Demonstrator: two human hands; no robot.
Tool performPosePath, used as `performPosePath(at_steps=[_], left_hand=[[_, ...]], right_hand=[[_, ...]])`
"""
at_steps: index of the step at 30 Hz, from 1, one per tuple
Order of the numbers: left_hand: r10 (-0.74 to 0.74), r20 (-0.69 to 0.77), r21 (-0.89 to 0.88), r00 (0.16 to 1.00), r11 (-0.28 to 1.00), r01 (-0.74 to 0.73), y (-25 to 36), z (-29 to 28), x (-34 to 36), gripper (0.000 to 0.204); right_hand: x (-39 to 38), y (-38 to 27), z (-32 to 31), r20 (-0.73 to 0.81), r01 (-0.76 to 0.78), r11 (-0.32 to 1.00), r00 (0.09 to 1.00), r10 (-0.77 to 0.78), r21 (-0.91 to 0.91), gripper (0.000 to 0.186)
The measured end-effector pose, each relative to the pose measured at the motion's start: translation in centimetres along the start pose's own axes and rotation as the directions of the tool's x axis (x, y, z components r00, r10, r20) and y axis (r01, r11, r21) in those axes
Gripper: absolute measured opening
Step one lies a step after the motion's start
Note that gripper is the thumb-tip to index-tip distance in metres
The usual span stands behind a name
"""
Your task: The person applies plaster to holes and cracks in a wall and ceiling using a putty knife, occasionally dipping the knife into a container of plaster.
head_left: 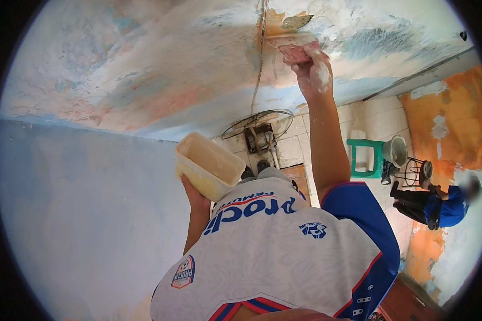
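At upper centre, the right grip (317,72) pinched a reddish spreader (294,53), the left grip (195,195) a tub (197,174), the wall (160,69) seemingly part-coated, patchy.

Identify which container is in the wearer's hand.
The cream rectangular tub, held in the left hand. The other, a round grey bucket, is unheld, over by the green stool.

the floor (379,113) is laid with pale tiles, their joints showing as thin lines. on it stand a green stool (378,160) — a grey bucket (395,151) resting on its seat — and, near that, a dark round stool (426,170) with thin legs. well apart sits a dark, squarish container (248,140), a black cable (276,111) looping about it, with dark shoes (263,165) close by.
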State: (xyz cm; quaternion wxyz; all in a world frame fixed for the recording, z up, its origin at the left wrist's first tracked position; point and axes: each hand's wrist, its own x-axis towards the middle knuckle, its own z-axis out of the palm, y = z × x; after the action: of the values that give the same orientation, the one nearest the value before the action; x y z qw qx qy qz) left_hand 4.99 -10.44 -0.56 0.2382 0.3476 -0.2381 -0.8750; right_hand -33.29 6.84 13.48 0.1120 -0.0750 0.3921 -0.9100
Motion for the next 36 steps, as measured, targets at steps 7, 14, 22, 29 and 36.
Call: performPosePath(at_steps=[7,14,22,29,36], left_hand=[[0.046,0.02,0.007,0.999,0.999,-0.046,-1.4,3.8,-1.0,0.066],[0.059,0.015,0.059,0.998,0.996,-0.06,-2.6,5.1,-1.6,0.064],[0.069,0.064,-0.016,0.996,0.998,-0.068,-4.2,5.2,-0.3,0.065],[0.096,0.043,0.027,0.994,0.995,-0.097,-3.7,6.9,-0.7,0.067],[0.158,0.061,-0.047,0.986,0.987,-0.155,-4.0,5.8,-1.5,0.066]], right_hand=[[-0.8,10.9,-12.7,-0.291,-0.359,0.922,0.907,0.306,-0.149,0.028],[3.8,3.5,-2.9,-0.026,0.042,0.999,0.999,-0.041,0.029,0.024],[-2.0,4.4,-7.5,-0.058,0.178,0.981,0.981,-0.183,-0.074,0.041],[2.1,18.6,-20.4,-0.041,-0.33,0.943,0.944,0.329,-0.044,0.042],[3.2,0.8,-1.5,0.097,-0.09,0.996,0.991,0.088,0.02,0.022]])
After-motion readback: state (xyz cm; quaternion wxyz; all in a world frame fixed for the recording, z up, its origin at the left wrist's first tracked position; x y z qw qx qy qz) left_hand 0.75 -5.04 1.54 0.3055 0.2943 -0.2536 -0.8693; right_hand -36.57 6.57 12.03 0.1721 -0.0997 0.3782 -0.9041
